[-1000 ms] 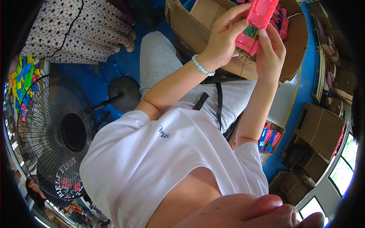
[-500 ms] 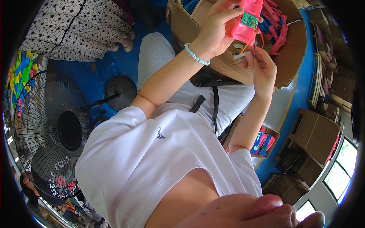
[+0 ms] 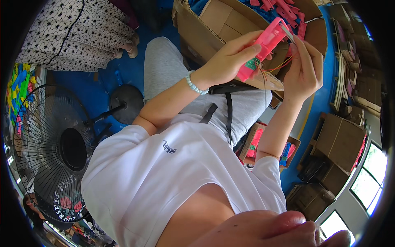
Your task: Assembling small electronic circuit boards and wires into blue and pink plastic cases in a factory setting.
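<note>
hands: both hold pink casing (image 3: pixel 263 47) | floor (image 3: pixel 123 74): blue | room: cardboard boxes (image 3: pixel 214 20); standing fan (image 3: pixel 53 152)

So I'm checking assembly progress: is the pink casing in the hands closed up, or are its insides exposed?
Exposed. The pink casing shows a green circuit board and loose thin wires at its lower side.

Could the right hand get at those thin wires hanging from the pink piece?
Probably yes. The right hand is already beside the pink piece that the left hand holds up, and the wires dangle in the open gap between both hands, with nothing covering them.
</note>
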`<state>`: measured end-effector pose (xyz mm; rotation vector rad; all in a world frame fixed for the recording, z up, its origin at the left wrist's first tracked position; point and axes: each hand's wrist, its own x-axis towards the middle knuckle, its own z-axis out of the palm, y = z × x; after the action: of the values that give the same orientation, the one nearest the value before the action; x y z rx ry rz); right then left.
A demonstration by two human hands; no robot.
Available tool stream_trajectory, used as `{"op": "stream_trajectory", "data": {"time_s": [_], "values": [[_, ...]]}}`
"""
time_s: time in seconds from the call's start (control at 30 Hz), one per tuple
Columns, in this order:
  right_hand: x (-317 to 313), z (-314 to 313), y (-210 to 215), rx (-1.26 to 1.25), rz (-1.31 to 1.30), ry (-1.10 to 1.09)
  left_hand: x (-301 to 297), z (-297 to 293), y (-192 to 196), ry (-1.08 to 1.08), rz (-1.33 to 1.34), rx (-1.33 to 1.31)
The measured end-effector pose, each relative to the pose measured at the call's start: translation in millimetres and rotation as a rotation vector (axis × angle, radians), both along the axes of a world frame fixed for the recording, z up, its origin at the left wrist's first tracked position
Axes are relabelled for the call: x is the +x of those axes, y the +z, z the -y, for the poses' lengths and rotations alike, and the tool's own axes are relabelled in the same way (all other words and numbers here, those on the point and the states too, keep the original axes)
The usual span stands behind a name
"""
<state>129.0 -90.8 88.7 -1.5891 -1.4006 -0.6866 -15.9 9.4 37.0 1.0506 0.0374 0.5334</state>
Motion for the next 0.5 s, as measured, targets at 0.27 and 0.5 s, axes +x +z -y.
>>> {"op": "stream_trajectory", "data": {"time_s": [0.27, 0.5], "values": [[-10, 5, 11, -0.119, 0.048, -0.079, -16, 0, 6, 0.027, -0.187, 0.296], [-3, -1, 3, -0.102, -0.006, -0.004, -17, 2, 1, -0.101, -0.097, -0.038]]}}
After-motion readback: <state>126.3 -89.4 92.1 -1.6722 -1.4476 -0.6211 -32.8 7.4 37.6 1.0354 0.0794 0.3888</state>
